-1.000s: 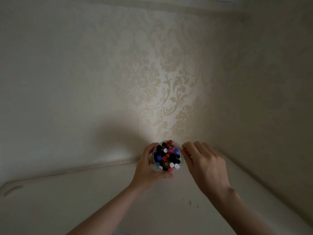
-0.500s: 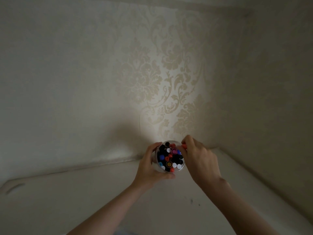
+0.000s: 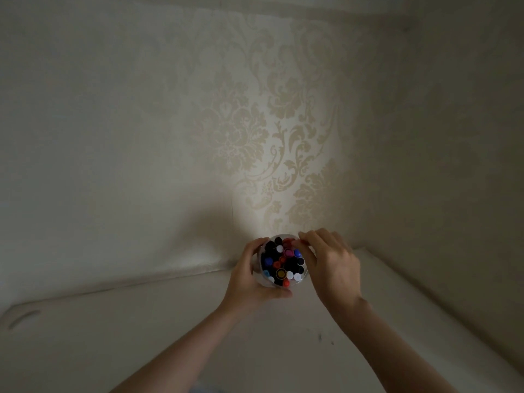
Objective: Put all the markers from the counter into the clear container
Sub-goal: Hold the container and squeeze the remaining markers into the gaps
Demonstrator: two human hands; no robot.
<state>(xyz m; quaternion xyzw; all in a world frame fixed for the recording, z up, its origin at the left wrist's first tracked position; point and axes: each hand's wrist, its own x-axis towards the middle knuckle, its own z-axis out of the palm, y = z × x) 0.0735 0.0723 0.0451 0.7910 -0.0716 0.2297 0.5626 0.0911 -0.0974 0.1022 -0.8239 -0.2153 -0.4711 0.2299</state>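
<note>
Left hand [image 3: 249,275] wraps container [image 3: 265,281] on tabletop [image 3: 141,336]. Right hand [image 3: 331,268] fingers [image 3: 304,241] pinch red marker [image 3: 295,243] at rim; marker mostly hidden. Dim light.

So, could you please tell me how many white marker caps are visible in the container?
4 white caps: one near the far rim, two side by side at the near right, one at the near left. The right hand may hide more.

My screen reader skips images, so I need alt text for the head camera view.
A left hand grips a clear container packed with upright markers on a pale counter, while the right hand slots a red marker in at its far rim. Damask wallpaper behind.
</note>
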